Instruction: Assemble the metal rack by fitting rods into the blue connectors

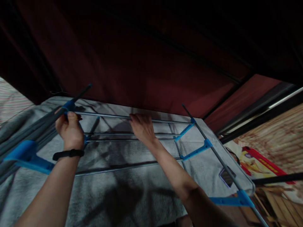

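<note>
A rack frame of thin grey metal tubes joined by blue plastic brackets lies across the grey cloth. My left hand (68,126), with a black band at the wrist, is closed around a blue corner connector (68,106) where a crossbar meets a side pole; part of the fingers is hidden. Over the middle of that metal crossbar (109,116) my right hand (143,126) is wrapped, fingers on its far side. The bar runs to another blue bracket (187,129) on the right side pole (220,159). A large blue bracket (29,156) sits near my left forearm.
Under the frame is a surface covered with grey cloth (99,195). A phone (227,176) lies on it at the right. Dark red fabric (142,78) hangs behind. A red and yellow package (258,164) and wooden slats (279,201) are beyond the right edge.
</note>
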Motion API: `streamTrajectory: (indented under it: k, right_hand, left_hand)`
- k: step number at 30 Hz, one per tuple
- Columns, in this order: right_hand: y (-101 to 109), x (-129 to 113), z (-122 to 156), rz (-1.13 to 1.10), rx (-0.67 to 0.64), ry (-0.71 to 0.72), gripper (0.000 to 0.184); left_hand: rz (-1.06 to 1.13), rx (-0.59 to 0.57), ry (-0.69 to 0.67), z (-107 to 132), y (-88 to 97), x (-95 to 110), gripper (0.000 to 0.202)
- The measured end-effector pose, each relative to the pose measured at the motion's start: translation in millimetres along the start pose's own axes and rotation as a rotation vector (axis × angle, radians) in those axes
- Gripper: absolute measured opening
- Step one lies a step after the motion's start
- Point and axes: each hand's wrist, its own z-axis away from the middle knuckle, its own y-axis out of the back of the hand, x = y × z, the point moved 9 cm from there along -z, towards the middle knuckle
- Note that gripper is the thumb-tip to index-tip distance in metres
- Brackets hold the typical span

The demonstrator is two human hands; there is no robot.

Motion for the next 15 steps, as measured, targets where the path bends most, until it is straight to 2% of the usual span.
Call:
streamTrajectory:
  k: [2,5,12,15]
  right_hand:
    - [-5,15,6,0.006,-0.034,-0.027,0.04]
    - [-13,26,5,-0.003,-0.076,-0.017,0.04]
    - [-18,26,-4,-0.044,-0.065,0.023,0.04]
    - [-19,27,-4,-0.05,-0.063,0.027,0.04]
  left_hand:
    - [-0.057,0.01,-0.041,2,0.5,7,0.029]
    - [-0.141,0.048,-0.119,4,2.4,14,0.029]
    - [-0.181,0.082,-0.216,8,2.8,18,0.034]
    - [-0.179,0.097,-0.217,8,2.0,21,0.033]
